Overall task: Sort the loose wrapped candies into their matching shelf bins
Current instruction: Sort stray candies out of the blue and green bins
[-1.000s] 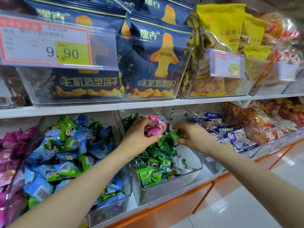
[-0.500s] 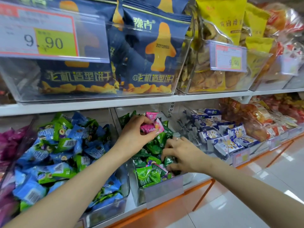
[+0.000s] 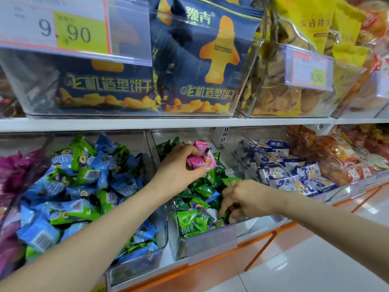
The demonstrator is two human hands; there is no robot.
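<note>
Across mid-frame runs the lower shelf (image 3: 147, 124), its clear green-candy bin (image 3: 179, 245) at centre. The left hand (image 3: 179, 165), above the heap, is closed on pink candies (image 3: 202, 162). The right hand (image 3: 242, 199), lower right and nearer the bin's front, pinches down among green wrappers toward a purplish stray candy (image 3: 217, 223) just left of its fingertips (image 3: 228, 216); whether it grips anything I cannot tell.

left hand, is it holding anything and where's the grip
The left hand holds pink wrapped candies, fingers pinching the bundle at its lower left edge above the green candy bin.
</note>
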